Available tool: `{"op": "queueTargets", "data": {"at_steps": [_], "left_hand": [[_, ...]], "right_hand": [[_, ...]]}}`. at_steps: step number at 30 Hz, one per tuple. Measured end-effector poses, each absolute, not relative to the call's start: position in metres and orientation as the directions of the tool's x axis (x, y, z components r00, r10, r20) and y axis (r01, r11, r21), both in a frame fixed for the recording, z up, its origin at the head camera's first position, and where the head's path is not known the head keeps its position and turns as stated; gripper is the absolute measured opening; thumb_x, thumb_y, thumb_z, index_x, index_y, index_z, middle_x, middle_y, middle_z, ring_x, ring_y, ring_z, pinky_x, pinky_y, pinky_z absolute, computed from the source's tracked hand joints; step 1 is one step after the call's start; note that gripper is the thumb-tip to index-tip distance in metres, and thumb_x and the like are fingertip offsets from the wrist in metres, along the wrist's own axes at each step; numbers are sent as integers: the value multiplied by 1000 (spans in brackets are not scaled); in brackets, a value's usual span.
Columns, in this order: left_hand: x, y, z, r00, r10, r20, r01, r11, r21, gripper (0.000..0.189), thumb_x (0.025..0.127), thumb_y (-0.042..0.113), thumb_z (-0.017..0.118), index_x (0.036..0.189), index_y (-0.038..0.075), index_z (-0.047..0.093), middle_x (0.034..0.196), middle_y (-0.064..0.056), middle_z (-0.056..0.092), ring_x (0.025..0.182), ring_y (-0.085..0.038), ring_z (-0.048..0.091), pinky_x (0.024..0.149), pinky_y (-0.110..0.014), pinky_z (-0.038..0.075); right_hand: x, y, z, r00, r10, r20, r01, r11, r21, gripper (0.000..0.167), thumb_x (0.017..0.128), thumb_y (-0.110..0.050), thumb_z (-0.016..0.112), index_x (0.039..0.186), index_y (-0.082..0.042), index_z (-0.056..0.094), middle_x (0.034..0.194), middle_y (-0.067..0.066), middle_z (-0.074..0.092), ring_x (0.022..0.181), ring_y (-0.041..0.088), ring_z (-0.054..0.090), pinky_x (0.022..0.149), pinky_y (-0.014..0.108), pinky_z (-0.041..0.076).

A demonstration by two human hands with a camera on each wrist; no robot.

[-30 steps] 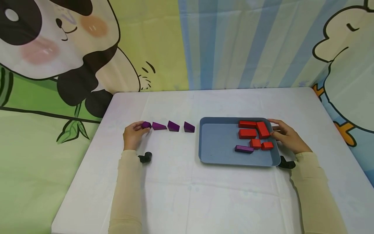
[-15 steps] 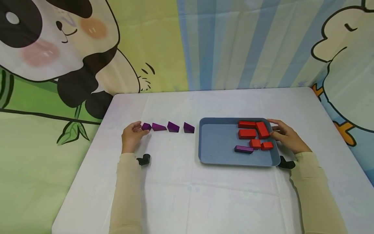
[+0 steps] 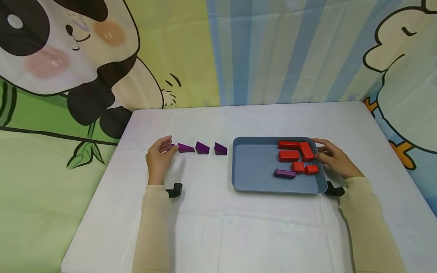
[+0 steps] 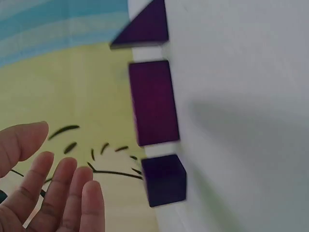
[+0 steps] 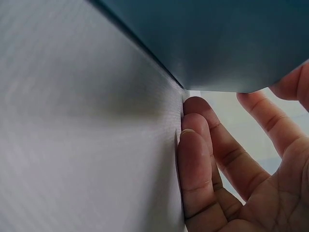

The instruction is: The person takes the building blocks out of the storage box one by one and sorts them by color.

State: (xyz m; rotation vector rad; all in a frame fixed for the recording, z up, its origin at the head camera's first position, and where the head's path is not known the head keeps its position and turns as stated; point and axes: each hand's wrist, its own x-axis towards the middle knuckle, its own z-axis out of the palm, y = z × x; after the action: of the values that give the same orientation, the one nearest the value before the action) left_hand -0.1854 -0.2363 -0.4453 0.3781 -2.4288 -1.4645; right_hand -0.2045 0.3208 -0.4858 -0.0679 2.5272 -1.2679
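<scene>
Head cam: high, farthest back, looking forward and down over white table (image 3: 205,227) to cartoon backdrop (image 3: 273,49). Left wrist: close, low, rolled sideways, past left hand (image 3: 158,159) to purple blocks (image 4: 154,104). Right wrist: closest, tabletop level, at blue tray (image 3: 254,163) wall and right hand (image 3: 336,159). Head shares blocks with left, tray with right.

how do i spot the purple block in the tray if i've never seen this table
On the white table, find the blue-grey tray whose end the right hand touches. Inside, the purple block is a narrow bar at the near left of the red blocks. Its colour sets it apart: nothing else in the tray is purple.
</scene>
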Motion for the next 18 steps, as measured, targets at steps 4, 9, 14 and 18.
{"op": "queueTargets", "data": {"at_steps": [4, 9, 14, 18], "left_hand": [[-182, -221, -443, -951, -282, 128, -15, 454, 891, 38, 100, 11, 79, 136, 1, 72, 133, -21, 73, 118, -32, 72, 107, -43, 57], [-179, -201, -441, -971, -187, 146, 50, 441, 896, 35, 100, 10, 79, 133, 0, 74, 130, -22, 75, 115, -33, 74, 105, -42, 58], [-178, -183, -441, -986, -86, 146, 103, 381, 919, 33, 100, 10, 79, 131, -1, 74, 130, -22, 74, 117, -33, 74, 105, -38, 58], [-178, -169, -443, -988, -32, 152, 133, 323, 937, 32, 100, 8, 79, 130, -2, 74, 130, -24, 74, 118, -33, 74, 102, -32, 59]], "right_hand": [[-205, 321, -485, -950, -178, -258, 100, 607, -788, 65, 113, -19, 44, 173, -12, 20, 156, 40, 39, 134, 57, 46, 95, 55, 48], [-205, 321, -486, -951, -177, -252, 99, 600, -794, 65, 113, -19, 44, 173, -12, 21, 156, 40, 40, 135, 57, 46, 96, 56, 48], [-205, 320, -487, -951, -178, -252, 100, 594, -798, 65, 113, -20, 45, 173, -12, 21, 156, 40, 39, 137, 58, 45, 99, 63, 47], [-205, 321, -486, -952, -177, -251, 97, 600, -794, 65, 113, -21, 45, 173, -13, 21, 156, 40, 40, 136, 57, 46, 97, 59, 48]]}}
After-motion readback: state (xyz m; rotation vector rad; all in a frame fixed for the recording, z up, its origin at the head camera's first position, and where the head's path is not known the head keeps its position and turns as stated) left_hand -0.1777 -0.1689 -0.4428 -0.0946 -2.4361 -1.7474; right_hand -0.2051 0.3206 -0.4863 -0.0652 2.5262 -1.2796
